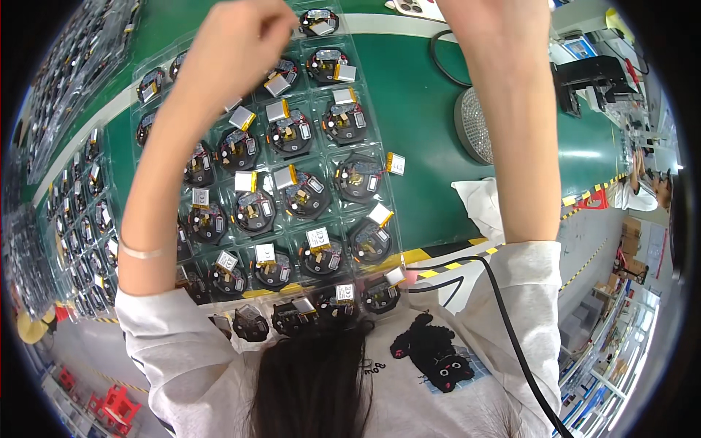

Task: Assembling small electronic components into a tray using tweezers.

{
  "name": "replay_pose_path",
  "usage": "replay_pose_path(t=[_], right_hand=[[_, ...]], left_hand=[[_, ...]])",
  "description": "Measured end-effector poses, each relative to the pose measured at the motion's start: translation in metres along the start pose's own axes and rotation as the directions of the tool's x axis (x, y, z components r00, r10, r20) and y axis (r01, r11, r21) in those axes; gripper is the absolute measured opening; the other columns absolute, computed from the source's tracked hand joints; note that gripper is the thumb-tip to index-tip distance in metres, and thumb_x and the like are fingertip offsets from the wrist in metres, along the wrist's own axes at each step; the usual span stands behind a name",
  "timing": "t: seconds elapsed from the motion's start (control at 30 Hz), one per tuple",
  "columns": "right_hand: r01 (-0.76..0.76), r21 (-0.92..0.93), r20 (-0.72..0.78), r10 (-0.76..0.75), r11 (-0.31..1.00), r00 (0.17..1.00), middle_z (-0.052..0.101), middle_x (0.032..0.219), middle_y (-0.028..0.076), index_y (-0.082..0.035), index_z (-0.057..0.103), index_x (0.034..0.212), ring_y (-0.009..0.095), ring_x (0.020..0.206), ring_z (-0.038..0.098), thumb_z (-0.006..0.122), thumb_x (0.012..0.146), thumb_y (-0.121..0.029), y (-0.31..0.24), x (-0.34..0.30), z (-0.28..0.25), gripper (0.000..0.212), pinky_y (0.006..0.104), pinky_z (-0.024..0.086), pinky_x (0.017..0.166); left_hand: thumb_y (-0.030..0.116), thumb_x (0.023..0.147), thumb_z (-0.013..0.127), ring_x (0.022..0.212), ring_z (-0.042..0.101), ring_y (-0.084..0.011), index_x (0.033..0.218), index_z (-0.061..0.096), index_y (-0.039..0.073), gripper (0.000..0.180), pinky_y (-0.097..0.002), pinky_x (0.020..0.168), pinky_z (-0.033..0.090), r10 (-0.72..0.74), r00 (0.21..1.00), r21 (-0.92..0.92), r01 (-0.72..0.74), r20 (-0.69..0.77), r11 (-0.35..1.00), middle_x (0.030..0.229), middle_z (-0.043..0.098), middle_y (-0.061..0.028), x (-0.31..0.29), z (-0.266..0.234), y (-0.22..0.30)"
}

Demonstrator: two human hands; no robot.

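Round black modules point(253, 212) sit in rows in the pockets of a clear plastic tray point(321, 155) on the green worktop point(416, 95), most with a silver, yellow-edged battery cell point(396, 163) beside or partly over them. From my end I see the left hand point(248, 36) over the tray's far part, fingers curled in and blurred; I can't tell whether they grip anything. Of the right hand point(496, 10) I get only the base at the top edge; the rest is cut off, so I can't tell how open it is or what it holds. Beside that forearm I make out a round, studded object point(473, 125) and a white cloth point(478, 204).
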State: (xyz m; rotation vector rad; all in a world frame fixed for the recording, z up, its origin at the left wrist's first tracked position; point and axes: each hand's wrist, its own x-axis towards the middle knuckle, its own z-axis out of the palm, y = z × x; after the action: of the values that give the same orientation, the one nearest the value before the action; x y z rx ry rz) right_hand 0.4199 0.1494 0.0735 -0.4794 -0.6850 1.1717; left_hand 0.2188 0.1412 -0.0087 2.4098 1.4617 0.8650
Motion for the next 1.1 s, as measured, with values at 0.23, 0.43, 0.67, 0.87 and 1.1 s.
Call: replay_pose_path(t=[0.23,0.43,0.67,0.87,1.1], right_hand=[[0.158,-0.694,0.445,0.246,0.703,0.861,0.061,0.083,0.005,0.0,0.058,0.104,0.011,0.076,0.057,0.054,0.102,-0.018,0.016,-0.068,-0.069,0.019,0.0258,0.046,0.068],[0.225,-0.705,0.467,0.201,0.673,0.861,0.067,0.104,0.007,-0.003,0.06,0.117,0.015,0.094,0.063,0.061,0.095,-0.005,0.044,-0.089,-0.132,0.022,0.0256,0.051,0.08],[0.632,-0.658,0.745,0.229,0.409,0.627,0.067,0.107,0.008,-0.009,0.06,0.118,0.033,0.112,0.056,0.061,0.089,-0.001,0.058,-0.075,-0.138,0.03,0.0396,0.048,0.087],[0.488,-0.665,0.696,0.233,0.565,0.679,0.064,0.097,0.011,-0.005,0.059,0.109,0.026,0.091,0.064,0.057,0.095,-0.004,0.055,-0.074,-0.143,0.014,0.0345,0.052,0.077],[0.395,-0.673,0.653,0.251,0.625,0.715,0.064,0.095,0.006,0.002,0.066,0.103,0.012,0.085,0.06,0.056,0.099,-0.012,0.046,-0.061,-0.147,0.017,0.0254,0.049,0.076]], left_hand=[[0.015,0.077,0.074,0.085,0.062,-0.0274,0.093,0.062,0.004,0.023,-0.0384,0.078,0.047,0.12,0.992,0.167,-0.112,-0.037,0.979,0.08,0.064,-0.0103,-0.071,0.041,0.05],[0.009,0.072,0.076,0.089,0.058,-0.0257,0.114,0.061,0.007,0.045,-0.0379,0.082,0.043,0.079,0.994,0.068,-0.073,-0.077,0.995,0.085,0.065,-0.0075,-0.071,0.059,0.052],[-0.002,0.071,0.074,0.094,0.06,-0.0238,0.115,0.061,0.015,0.049,-0.0385,0.088,0.041,-0.082,0.991,-0.147,0.067,-0.103,0.987,0.092,0.07,-0.0008,-0.065,0.071,0.046],[-0.001,0.072,0.074,0.092,0.061,-0.0259,0.11,0.061,0.01,0.041,-0.0397,0.088,0.043,-0.075,0.995,-0.168,0.064,-0.062,0.984,0.089,0.069,-0.0035,-0.062,0.073,0.038],[0.0,0.075,0.069,0.087,0.064,-0.0288,0.094,0.065,0.002,0.019,-0.0399,0.078,0.052,0.087,0.994,-0.093,-0.092,-0.06,0.991,0.089,0.068,-0.0099,-0.062,0.076,0.034]])
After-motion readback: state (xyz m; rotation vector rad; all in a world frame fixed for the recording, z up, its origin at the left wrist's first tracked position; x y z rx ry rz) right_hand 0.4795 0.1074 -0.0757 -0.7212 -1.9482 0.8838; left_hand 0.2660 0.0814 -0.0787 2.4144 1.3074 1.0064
